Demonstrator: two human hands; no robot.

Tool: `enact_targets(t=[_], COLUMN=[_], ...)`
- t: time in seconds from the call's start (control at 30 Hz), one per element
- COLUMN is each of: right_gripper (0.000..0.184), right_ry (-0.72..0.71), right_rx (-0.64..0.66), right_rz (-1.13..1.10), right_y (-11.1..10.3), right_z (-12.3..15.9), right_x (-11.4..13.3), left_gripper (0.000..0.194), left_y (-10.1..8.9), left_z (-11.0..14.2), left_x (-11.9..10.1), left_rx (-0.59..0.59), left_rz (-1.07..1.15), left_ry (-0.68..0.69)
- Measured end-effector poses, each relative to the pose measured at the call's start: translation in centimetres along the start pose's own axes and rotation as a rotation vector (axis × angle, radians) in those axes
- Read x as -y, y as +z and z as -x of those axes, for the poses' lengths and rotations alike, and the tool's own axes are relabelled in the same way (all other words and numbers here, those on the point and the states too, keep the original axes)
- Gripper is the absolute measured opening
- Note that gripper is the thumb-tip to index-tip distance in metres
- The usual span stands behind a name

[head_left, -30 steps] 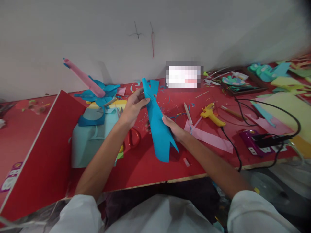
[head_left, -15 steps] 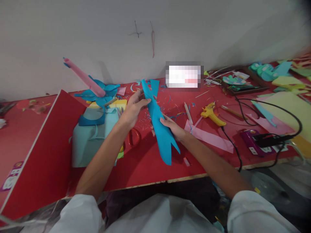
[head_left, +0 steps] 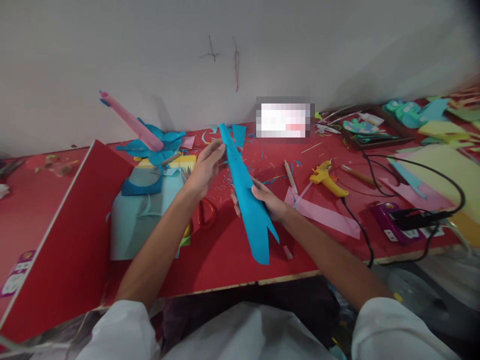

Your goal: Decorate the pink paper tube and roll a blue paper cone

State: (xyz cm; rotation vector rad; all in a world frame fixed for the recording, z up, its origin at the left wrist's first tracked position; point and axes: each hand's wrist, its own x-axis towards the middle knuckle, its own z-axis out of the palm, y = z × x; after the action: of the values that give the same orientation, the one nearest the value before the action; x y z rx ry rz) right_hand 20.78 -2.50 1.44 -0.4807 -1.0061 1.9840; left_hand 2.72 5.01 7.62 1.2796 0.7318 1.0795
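Observation:
A sheet of blue paper (head_left: 247, 200), rolled into a long narrow cone, slants between my two hands above the red table. Its thin end points up toward the wall, and its wide end, with a notched edge, hangs toward me. My left hand (head_left: 208, 162) is closed on the narrow upper part; some of its fingers are hidden behind the paper. Around the middle wraps my right hand (head_left: 268, 200), thumb in front and fingertips showing on the far side. Red-handled scissors (head_left: 206, 214) lie below my left hand. Small paper scraps are scattered behind the cone.
To the right are a yellow glue gun (head_left: 328, 180), its black cord, a pink paper strip (head_left: 330, 217) and a purple power strip (head_left: 395, 222). A red board (head_left: 71, 240) stands at left beside pale blue paper (head_left: 129, 235). A pink paper tube (head_left: 131, 120) leans behind it.
The blue paper cone looks narrower and smoother at its upper end, and its wide end has shifted slightly toward me. Both hands keep hold of it.

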Motion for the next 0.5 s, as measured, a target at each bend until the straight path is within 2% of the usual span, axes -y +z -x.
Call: enact_targets(t=[0.13,0.23,0.37,0.5], right_gripper=[0.086,0.089,0.090,0.087], right_ry=[-0.029,-0.044,-0.036,-0.046], right_rx=[0.144,0.259,0.314,0.314], right_rz=[0.031,0.052,0.078,0.094], right_y=[0.3,0.3,0.3,0.3], right_z=[0.4,0.6,0.8,0.8], right_x=[0.0,0.0,-0.1,-0.1], left_gripper=[0.042,0.043,0.042,0.040], left_y=[0.7,1.1,1.3,1.6], left_z=[1.1,1.8,2.3,2.6], left_x=[-1.9,-3.2,-3.9,-4.5], left_rx=[0.149,0.215,0.263,0.306], left_rz=[-0.045,-0.066,-0.089,-0.132], left_ry=[0.038,0.054,0.064,0.093])
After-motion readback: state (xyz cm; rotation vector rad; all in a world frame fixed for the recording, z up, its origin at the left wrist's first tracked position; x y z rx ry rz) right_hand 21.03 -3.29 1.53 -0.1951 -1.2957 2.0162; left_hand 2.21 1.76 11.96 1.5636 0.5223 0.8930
